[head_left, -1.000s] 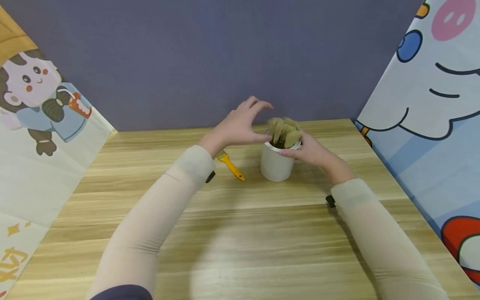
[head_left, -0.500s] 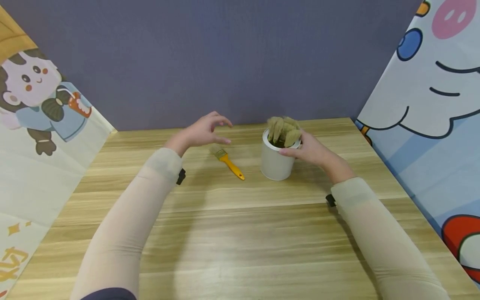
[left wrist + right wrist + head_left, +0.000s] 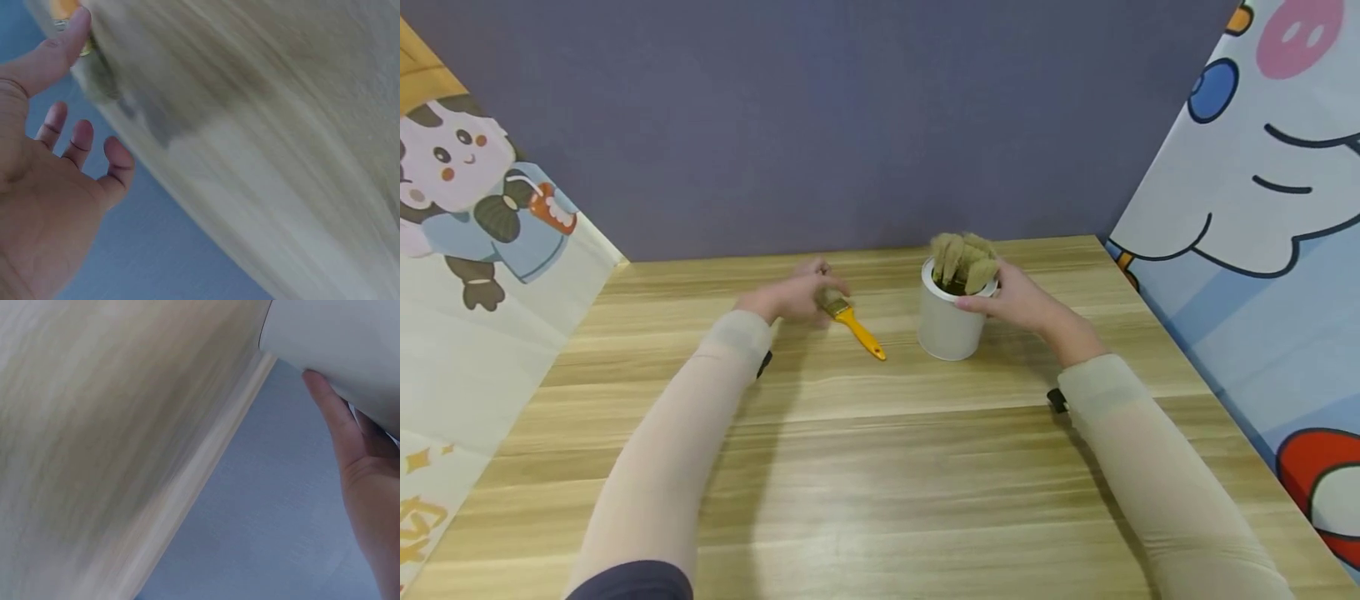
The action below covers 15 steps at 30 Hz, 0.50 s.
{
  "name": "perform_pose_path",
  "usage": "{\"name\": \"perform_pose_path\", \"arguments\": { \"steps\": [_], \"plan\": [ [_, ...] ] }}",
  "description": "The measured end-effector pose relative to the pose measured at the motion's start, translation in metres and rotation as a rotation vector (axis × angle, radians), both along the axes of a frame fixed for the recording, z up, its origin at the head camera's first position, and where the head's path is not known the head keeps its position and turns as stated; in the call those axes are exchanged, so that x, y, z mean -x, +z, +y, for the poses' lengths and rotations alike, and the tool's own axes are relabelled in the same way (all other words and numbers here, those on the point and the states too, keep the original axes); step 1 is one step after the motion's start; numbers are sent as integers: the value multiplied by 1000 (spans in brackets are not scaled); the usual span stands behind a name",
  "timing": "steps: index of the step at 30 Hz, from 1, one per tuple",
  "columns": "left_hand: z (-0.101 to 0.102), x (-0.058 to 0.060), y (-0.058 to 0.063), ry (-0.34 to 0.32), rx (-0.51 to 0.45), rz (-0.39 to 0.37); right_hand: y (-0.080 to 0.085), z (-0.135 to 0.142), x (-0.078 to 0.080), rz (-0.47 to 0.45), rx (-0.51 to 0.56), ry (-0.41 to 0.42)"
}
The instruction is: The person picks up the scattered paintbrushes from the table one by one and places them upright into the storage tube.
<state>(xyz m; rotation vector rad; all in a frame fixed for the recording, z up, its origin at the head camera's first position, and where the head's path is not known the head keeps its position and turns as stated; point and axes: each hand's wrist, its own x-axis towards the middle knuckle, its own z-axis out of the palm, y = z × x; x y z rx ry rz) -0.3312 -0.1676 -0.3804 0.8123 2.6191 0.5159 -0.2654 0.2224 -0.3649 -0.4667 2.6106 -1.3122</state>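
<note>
A yellow-handled paintbrush (image 3: 863,337) lies on the wooden table, bristles toward the back left. My left hand (image 3: 796,297) is at its bristle end, fingers loosely bent around that spot. In the left wrist view the thumb overlaps the brush (image 3: 100,78), while the other fingers (image 3: 78,147) are spread apart from it. To the right stands a white can (image 3: 947,325), upright, holding a tan, fabric-like bundle (image 3: 961,262) with finger-shaped lobes that rises above its rim. My right hand (image 3: 1017,300) grips the can's right side, thumb in front near the rim; its other fingers are mostly hidden behind.
The wooden table (image 3: 880,483) meets a dark grey-blue panel (image 3: 850,125) close behind the can and brush. Cartoon-printed panels (image 3: 497,208) border the table on the left and right.
My left hand has moved left, away from the can, then lowered to the bristle end of the paintbrush. The right hand stays on the can, and the brush lies where it was.
</note>
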Motion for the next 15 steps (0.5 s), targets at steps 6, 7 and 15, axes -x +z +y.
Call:
{"name": "perform_pose_path", "arguments": {
  "steps": [6,7,15],
  "plan": [
    [-2,4,-8,10,38,3,-4,-2,-1,-13,-1,-3],
    [-1,5,-8,7,46,10,-4,-2,-1,-12,-1,-6],
    [-4,8,-7,22,47,10,-1,-1,-1,-7,19,-11]
  ]
}}
